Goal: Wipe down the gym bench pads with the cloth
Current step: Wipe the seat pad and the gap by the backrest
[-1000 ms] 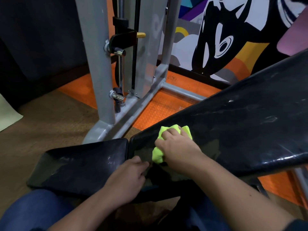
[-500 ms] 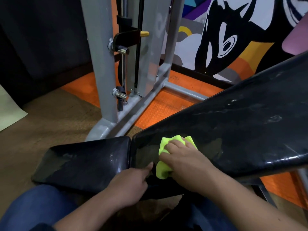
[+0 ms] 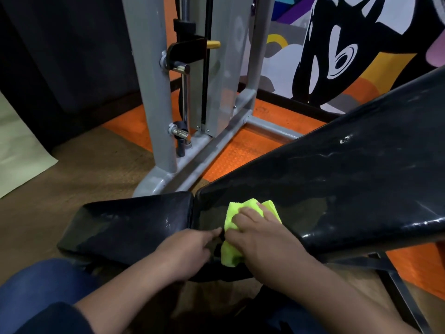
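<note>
Under right hand (image 3: 260,244), half-hidden cloth (image 3: 231,227)

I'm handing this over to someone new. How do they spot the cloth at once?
Find the long black back pad sloping up to the right. At its low end, next to the flat seat pad, the right hand presses a bunched cloth onto it. It is the only bright yellow-green thing among the black pads.

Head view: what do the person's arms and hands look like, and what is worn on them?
Both forearms are bare. The left hand and right hand wear no gloves, and no rings or watch show. A dark sleeve edge shows at the left arm's lower end. Blue trousers cover the left knee.
</note>
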{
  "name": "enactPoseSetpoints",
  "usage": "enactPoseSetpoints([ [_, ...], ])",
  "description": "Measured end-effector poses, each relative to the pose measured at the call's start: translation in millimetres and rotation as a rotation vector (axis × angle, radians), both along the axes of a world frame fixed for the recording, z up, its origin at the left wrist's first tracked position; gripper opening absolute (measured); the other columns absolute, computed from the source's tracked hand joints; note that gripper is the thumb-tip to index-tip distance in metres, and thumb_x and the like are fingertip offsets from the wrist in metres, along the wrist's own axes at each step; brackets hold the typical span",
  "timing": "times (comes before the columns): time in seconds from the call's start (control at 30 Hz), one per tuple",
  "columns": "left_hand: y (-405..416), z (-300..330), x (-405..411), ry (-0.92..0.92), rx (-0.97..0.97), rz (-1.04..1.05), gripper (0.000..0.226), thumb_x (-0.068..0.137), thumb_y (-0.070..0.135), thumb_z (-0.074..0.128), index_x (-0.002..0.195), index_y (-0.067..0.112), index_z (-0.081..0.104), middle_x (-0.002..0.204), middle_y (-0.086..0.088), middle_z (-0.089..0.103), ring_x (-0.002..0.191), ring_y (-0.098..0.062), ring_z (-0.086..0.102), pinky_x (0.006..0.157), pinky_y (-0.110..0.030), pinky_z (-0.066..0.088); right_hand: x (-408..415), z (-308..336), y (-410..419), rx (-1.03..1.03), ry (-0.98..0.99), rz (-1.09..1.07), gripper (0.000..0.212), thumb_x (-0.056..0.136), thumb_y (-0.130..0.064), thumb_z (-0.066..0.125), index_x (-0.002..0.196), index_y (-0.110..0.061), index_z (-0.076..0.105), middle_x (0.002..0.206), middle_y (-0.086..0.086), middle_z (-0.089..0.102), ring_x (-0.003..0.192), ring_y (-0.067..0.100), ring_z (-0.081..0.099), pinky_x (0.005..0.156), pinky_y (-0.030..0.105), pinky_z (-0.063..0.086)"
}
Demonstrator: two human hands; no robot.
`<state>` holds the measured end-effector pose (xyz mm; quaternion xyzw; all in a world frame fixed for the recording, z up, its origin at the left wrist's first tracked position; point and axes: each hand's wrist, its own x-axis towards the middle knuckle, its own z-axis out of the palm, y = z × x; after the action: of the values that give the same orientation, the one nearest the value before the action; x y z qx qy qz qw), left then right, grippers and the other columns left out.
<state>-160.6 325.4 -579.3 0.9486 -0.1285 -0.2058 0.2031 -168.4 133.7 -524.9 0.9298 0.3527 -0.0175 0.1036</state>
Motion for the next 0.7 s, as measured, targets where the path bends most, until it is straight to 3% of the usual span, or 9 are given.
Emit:
enactPoseSetpoints([
  [0.1, 8.8, -1.9, 5.3, -0.04, 0.012, -0.05, 0.063, 0.095, 0.024, 0.046, 0.148, 0.055, 0.031, 0.123, -0.006, 0.066, 0.104, -0.023, 0.063, 0.078, -0.032, 0.048, 4.3, 4.1, -3.0, 0.019, -0.024, -0.029, 0.052, 0.068, -0.024, 0.073, 0.118, -0.028, 0.06, 0.113, 0.004, 0.056, 0.121, 0.03, 0.046, 0.117, 0.055, 0.023],
  [0.23, 16.3, -18.4, 4.3, -0.168, 0.045, -0.139, 0.05, 0.095, 0.026, 0.044, 0.143, 0.039, 0.045, 0.12, -0.001, 0.062, 0.105, -0.024, 0.062, 0.084, -0.037, 0.05, 0.2, -7.7, 19.5, -0.016, -0.034, -0.053, 0.054, 0.062, -0.025, 0.075, 0.114, -0.021, 0.063, 0.114, 0.012, 0.058, 0.121, 0.037, 0.048, 0.112, 0.062, 0.027],
  [0.37, 30.4, -49.0, 5.9, -0.26, -0.09, -0.198, 0.061, 0.088, 0.036, 0.034, 0.149, 0.035, 0.042, 0.118, 0.012, 0.046, 0.105, -0.012, 0.051, 0.088, -0.034, 0.051, -11.4, -17.1, 0.2, 0.026, -0.03, 0.074, 0.032, 0.07, -0.032, 0.068, 0.101, -0.025, 0.062, 0.109, 0.007, 0.061, 0.119, 0.035, 0.053, 0.11, 0.058, 0.035],
  [0.53, 26.9, -52.9, 18.1, -0.357, -0.243, -0.148, 0.06, 0.086, 0.039, 0.033, 0.143, 0.033, 0.053, 0.127, 0.012, 0.049, 0.112, -0.012, 0.048, 0.09, -0.031, 0.048, -8.4, -21.9, 19.7, 0.015, -0.096, -0.016, 0.039, 0.067, -0.027, 0.069, 0.105, -0.02, 0.063, 0.114, 0.014, 0.06, 0.122, 0.039, 0.051, 0.109, 0.061, 0.033],
  [0.63, 27.4, -46.8, 26.0, -0.406, -0.282, -0.121, 0.05, 0.09, 0.032, 0.043, 0.137, 0.033, 0.059, 0.124, 0.014, 0.052, 0.111, -0.011, 0.047, 0.085, -0.031, 0.048, -16.5, -28.4, 8.0, -0.059, -0.061, 0.12, 0.03, 0.075, -0.029, 0.058, 0.105, -0.024, 0.061, 0.123, 0.013, 0.059, 0.129, 0.038, 0.047, 0.11, 0.06, 0.034],
  [0.7, 31.8, -46.6, 29.9, -0.399, -0.306, -0.094, 0.049, 0.092, 0.021, 0.05, 0.139, 0.034, 0.057, 0.125, 0.015, 0.052, 0.113, -0.01, 0.046, 0.087, -0.028, 0.046, -13.1, -22.0, 1.0, -0.056, -0.058, 0.12, 0.029, 0.074, -0.03, 0.063, 0.103, -0.028, 0.061, 0.121, 0.009, 0.061, 0.13, 0.036, 0.048, 0.111, 0.057, 0.034],
])
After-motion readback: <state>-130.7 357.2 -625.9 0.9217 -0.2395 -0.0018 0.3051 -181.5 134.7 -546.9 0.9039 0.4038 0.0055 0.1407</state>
